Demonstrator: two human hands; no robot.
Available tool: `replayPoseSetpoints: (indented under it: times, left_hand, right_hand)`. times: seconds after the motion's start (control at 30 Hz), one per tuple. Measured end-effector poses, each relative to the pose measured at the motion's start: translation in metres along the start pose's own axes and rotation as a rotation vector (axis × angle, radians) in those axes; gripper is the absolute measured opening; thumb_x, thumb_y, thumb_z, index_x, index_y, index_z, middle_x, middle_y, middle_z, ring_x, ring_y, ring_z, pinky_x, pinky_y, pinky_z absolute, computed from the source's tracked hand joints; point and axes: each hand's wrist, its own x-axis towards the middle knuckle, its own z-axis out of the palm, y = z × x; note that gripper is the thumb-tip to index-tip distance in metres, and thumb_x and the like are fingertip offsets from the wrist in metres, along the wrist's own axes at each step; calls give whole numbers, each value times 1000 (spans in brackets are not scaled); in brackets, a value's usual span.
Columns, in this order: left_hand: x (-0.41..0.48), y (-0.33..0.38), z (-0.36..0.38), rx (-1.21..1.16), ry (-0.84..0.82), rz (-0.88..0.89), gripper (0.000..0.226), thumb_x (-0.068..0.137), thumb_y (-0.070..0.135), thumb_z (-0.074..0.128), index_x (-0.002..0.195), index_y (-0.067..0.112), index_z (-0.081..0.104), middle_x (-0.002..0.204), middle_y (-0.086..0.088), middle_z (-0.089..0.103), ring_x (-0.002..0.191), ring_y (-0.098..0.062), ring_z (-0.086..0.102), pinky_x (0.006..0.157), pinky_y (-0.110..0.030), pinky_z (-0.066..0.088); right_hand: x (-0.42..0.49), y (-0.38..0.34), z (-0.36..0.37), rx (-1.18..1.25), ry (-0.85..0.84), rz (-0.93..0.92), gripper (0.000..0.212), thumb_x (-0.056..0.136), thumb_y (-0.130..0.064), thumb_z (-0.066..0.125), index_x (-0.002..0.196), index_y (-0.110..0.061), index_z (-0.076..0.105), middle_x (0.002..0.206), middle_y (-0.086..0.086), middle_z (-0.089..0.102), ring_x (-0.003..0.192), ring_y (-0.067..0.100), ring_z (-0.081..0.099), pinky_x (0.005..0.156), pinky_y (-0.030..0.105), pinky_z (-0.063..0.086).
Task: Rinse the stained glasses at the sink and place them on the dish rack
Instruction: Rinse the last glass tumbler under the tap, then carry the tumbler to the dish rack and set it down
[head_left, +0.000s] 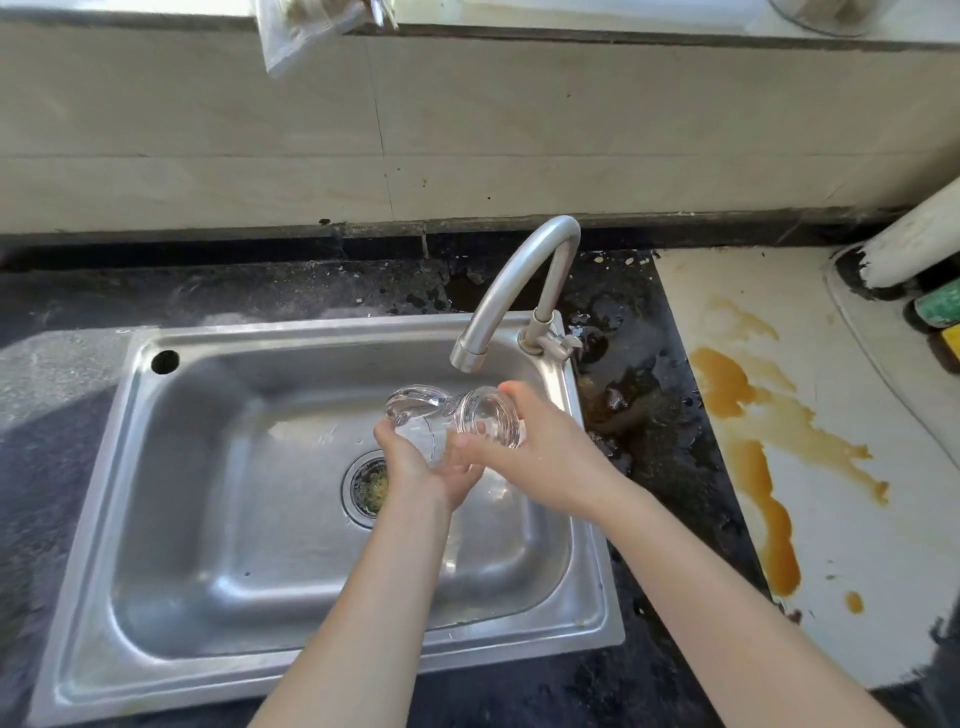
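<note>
A clear glass (441, 415) lies tilted on its side over the steel sink (208, 519), just below the spout of the curved faucet (519, 280). My left hand (421, 467) cups it from underneath, fingers curled round its lower wall. My right hand (540, 452) grips the right end of the glass, thumb on top. No stream of water is plainly visible from the spout. No dish rack is in view.
The sink drain (366, 488) holds bits of food. A pale board (831, 415) with brown spilled liquid lies right of the sink. A white pipe (914, 239) and a green can (937, 306) stand at far right. The dark countertop (260, 291) is wet.
</note>
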Motion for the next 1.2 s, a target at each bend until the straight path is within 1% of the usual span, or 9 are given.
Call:
replayPoseSetpoints:
  times: [0.07, 0.2, 0.3, 0.4, 0.5, 0.63, 0.73, 0.9, 1.2]
  left_hand:
    - [-2, -5, -4, 48, -47, -19, 69, 75, 62, 54, 107, 1, 49, 105, -16, 61, 100, -35, 61, 94, -49, 48]
    - [-7, -8, -19, 114, -123, -34, 62, 73, 58, 56, 114, 16, 37, 116, -15, 60, 93, -32, 66, 69, -58, 51]
    - [-23, 4, -36, 443, -86, -15, 53, 80, 48, 56, 120, 19, 38, 118, -14, 60, 102, -31, 65, 93, -70, 35]
    - [-41, 23, -51, 983, 90, 276, 31, 86, 33, 57, 116, 28, 52, 130, -4, 52, 113, -25, 51, 97, -55, 37]
    - [-64, 40, -49, 1203, -27, 552, 19, 92, 25, 52, 104, 35, 62, 125, 7, 52, 117, -17, 44, 97, -41, 34]
    - [-95, 55, -38, 1431, -147, 697, 19, 94, 31, 49, 103, 33, 67, 118, 7, 52, 109, -15, 42, 91, -37, 34]
    - [-102, 60, -42, 1582, -273, 743, 28, 95, 30, 43, 110, 31, 68, 124, 10, 56, 116, -10, 44, 94, -31, 34]
    - [-101, 61, -54, 1785, -381, 792, 35, 99, 34, 41, 126, 26, 61, 134, 10, 55, 128, -10, 44, 98, -25, 32]
    - [-113, 36, -56, 2039, -704, 765, 34, 100, 38, 40, 124, 26, 60, 123, 12, 61, 116, -5, 52, 91, -24, 36]
  right_hand:
    - [-3, -4, 8, 8, 41, 2, 84, 76, -63, 64, 142, -26, 29, 138, -5, 45, 118, 16, 50, 97, 35, 42]
    - [-9, -13, 11, -69, 173, -15, 60, 72, -57, 67, 116, -25, 41, 112, -4, 53, 100, 17, 55, 83, 36, 47]
    - [-18, -21, 2, -146, 176, 3, 55, 72, -55, 66, 112, -24, 45, 103, -5, 55, 93, 16, 54, 72, 33, 44]
    - [-30, -29, -1, -269, 220, -23, 53, 68, -51, 68, 107, -23, 48, 103, -4, 56, 91, 19, 56, 74, 35, 47]
    - [-43, -39, -9, -185, 191, 5, 59, 66, -52, 73, 114, -25, 51, 107, -8, 58, 97, 16, 56, 81, 36, 49]
    - [-57, -52, -9, -121, 179, 19, 71, 67, -50, 75, 127, -24, 47, 120, -12, 52, 105, 13, 52, 85, 32, 46]
    - [-64, -48, 14, -295, 301, 69, 67, 65, -48, 71, 121, -19, 48, 116, -2, 57, 100, 22, 56, 84, 40, 51]
    - [-83, -37, 42, -196, 358, 193, 59, 66, -46, 71, 114, -20, 47, 106, -2, 54, 94, 20, 55, 76, 37, 51]
    - [-125, -19, 48, -124, 461, 185, 55, 64, -49, 72, 107, -26, 46, 101, -7, 53, 89, 16, 56, 77, 36, 53]
